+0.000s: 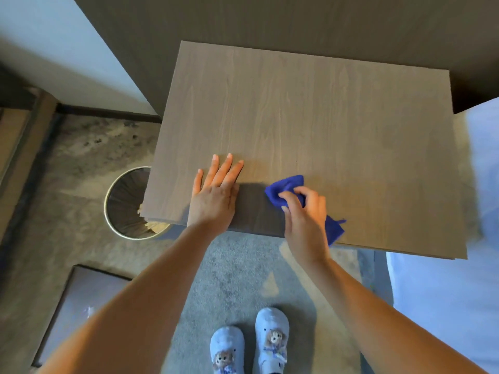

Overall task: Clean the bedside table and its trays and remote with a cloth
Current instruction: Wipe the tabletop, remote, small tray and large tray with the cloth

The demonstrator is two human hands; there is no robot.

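Observation:
The bedside table (310, 117) has a grey-brown wood-grain top that fills the middle of the view, with nothing standing on it. My left hand (216, 193) lies flat on the top near its front edge, fingers spread and pointing away from me. Just to its right, my right hand (305, 211) grips a bunched blue cloth (286, 188) pressed onto the table top near the front edge; a tail of the cloth hangs out behind the hand. No trays or remote are in view.
A round waste bin (121, 201) with a dark liner stands on the floor, partly under the table's left front corner. A flat dark tray-like panel (81, 306) lies on the floor at lower left. White bedding (459, 292) borders the right. My slippered feet (251, 346) stand on grey carpet.

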